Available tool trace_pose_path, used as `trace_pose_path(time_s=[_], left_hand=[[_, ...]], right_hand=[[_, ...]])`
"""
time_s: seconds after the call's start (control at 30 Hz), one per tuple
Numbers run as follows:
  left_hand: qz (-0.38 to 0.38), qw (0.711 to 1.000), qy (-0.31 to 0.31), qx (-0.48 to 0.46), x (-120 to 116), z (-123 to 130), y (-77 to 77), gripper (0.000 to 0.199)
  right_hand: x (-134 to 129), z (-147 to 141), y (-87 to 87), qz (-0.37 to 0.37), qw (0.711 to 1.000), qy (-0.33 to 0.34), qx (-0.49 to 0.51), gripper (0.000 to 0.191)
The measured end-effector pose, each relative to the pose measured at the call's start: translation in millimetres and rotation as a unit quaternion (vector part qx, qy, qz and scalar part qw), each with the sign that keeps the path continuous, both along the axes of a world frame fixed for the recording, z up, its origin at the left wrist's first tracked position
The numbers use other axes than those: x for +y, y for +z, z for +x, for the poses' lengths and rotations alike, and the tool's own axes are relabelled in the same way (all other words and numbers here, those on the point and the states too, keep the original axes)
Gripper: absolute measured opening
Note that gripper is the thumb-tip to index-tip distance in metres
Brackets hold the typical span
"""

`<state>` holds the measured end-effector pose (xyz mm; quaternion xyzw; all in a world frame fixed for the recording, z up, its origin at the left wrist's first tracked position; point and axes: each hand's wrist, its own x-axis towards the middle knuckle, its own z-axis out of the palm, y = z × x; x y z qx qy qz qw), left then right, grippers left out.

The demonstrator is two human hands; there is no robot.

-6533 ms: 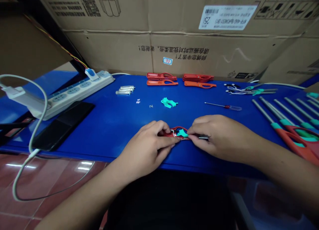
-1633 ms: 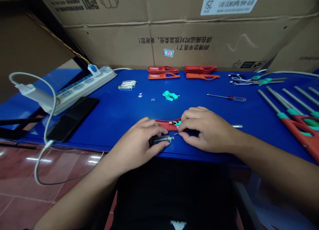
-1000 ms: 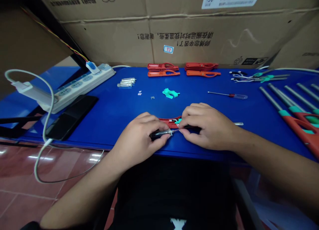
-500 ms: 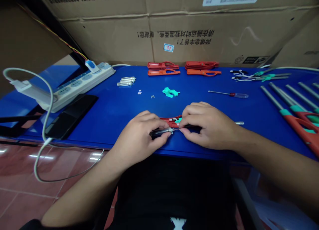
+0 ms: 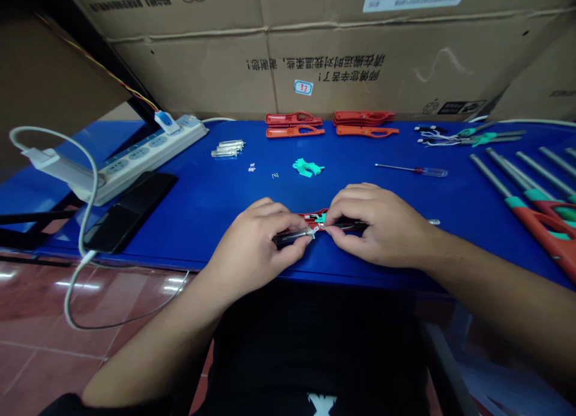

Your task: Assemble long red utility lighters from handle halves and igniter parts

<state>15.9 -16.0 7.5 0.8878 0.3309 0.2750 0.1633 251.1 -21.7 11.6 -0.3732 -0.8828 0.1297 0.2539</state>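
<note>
My left hand is closed around a clear lighter fuel tank, its small pale valve end pointing right. Facing it, my right hand pinches thumb against fingers at that valve end; the thin thing at the fingertips is too small to name. Just behind both hands lies an open red lighter shell half with a green part and white wires in it, partly hidden by my fingers. A metal tube's tip shows beyond my right hand.
Spare clear tanks, red shell halves, green parts and a screwdriver lie farther back. Lighters with metal tubes are at right. A power strip and phone stand left; a cardboard box walls the back.
My right fingertips have shifted slightly up, and the tank's valve end has tilted up a little with them. More of the pale tip shows between my hands.
</note>
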Motion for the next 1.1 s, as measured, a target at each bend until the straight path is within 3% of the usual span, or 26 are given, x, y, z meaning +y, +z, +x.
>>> trace_pose_path(time_s=[0.27,1.1], left_hand=[[-0.013,0.999,0.005,-0.036,0.4,-0.1,-3.2,0.015],[-0.033,0.999,-0.016,-0.029,3.7,-1.4,-4.3,0.025]], right_hand=[[-0.1,-0.9,-1.0,0.007,1.0,0.01,0.027,0.015],[1.2,2.4,0.0,0.018,0.999,0.0,0.028,0.01]])
